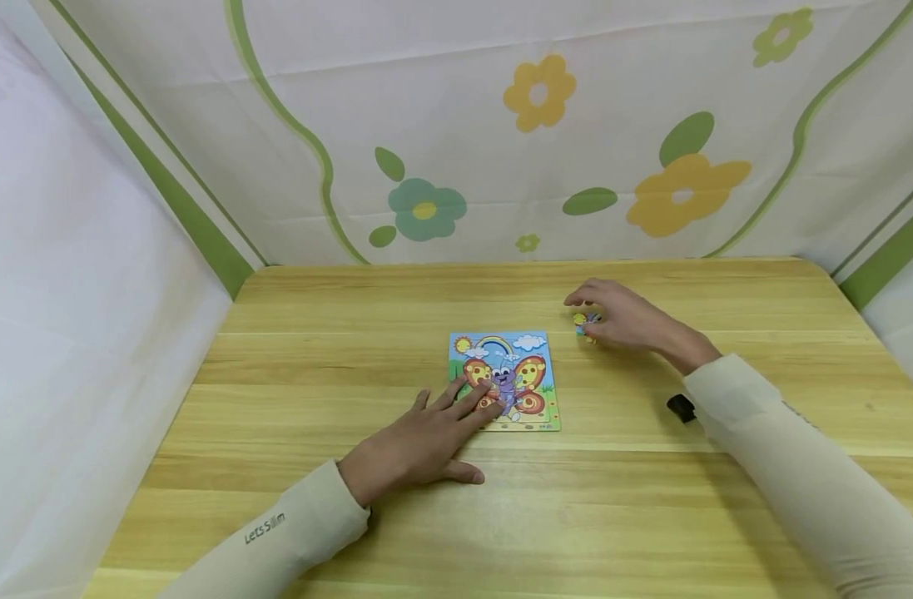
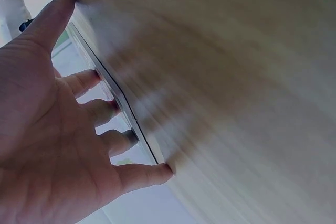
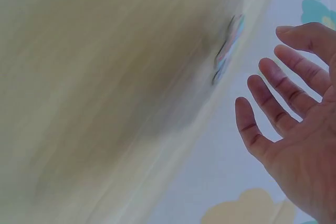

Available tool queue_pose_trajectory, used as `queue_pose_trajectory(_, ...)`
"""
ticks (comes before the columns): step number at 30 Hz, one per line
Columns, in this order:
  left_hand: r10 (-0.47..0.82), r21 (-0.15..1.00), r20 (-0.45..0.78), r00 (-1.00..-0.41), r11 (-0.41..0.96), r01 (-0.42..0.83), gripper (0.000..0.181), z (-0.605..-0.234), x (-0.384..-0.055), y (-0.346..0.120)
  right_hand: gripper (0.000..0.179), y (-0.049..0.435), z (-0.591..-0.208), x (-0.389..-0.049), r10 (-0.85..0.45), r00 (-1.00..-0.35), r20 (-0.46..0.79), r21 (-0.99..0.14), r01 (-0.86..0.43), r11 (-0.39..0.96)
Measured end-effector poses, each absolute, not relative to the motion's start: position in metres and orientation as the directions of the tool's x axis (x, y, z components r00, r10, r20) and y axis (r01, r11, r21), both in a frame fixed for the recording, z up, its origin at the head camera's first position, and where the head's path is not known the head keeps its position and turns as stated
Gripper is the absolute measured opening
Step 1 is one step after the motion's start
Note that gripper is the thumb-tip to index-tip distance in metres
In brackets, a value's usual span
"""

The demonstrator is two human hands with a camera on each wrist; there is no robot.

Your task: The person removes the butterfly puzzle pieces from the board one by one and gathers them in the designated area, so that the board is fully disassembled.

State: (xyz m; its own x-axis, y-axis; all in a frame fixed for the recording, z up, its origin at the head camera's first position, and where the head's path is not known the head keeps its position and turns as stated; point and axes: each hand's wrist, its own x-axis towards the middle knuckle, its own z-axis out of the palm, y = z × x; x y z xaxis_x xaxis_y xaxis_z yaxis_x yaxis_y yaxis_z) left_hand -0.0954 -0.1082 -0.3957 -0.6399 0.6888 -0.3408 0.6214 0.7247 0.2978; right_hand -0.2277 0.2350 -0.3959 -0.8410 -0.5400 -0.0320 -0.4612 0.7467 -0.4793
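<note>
A square picture puzzle (image 1: 532,374) with a purple-bodied butterfly, a rainbow and a sun lies flat on the table. My left hand (image 1: 426,441) rests on its lower left part with fingers spread; in the left wrist view the middle fingertips press on the puzzle's edge (image 2: 119,95), while the thumb and little finger touch the table. To the right of the board, my right hand (image 1: 630,320) hovers with loosely bent fingers around small colourful puzzle pieces (image 1: 580,319), which it partly hides. In the right wrist view, these pieces (image 3: 229,48) lie on the wood, apart from the fingertips.
The wooden table (image 1: 314,366) meets a white cloth wall (image 1: 471,100) printed with flowers and green vines at its far edge. Another cloth panel (image 1: 74,291) stands along the left side. Beside the right cuff is a small black object (image 1: 681,408).
</note>
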Motion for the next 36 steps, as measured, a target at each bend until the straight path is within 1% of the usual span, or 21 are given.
queue_pose_trajectory(10,0.683,0.289,-0.346,-0.643,0.729,0.620,0.090,-0.398,-0.098,-0.107,0.044,0.210,-0.393,-0.225,-0.573,-0.819,-0.013,-0.511,-0.488,0.708)
queue_pose_trajectory(20,0.685,0.293,-0.352,-0.638,0.728,0.620,0.090,-0.398,-0.100,-0.107,0.038,0.177,-0.395,-0.222,-0.654,-0.756,0.014,-0.550,-0.552,0.626)
queue_pose_trajectory(26,0.683,0.289,-0.357,-0.637,0.729,0.621,0.090,-0.397,-0.100,-0.107,0.039,0.156,-0.399,-0.220,-0.697,-0.717,-0.012,-0.548,-0.579,0.604)
queue_pose_trajectory(31,0.684,0.286,-0.355,-0.638,0.729,0.622,0.090,-0.395,-0.099,-0.107,0.040,0.140,-0.401,-0.217,-0.734,-0.679,-0.035,-0.522,-0.614,0.593)
queue_pose_trajectory(36,0.684,0.288,-0.355,-0.637,0.728,0.622,0.090,-0.395,-0.099,-0.106,0.040,0.130,-0.403,-0.215,-0.743,-0.665,-0.075,-0.490,-0.625,0.608)
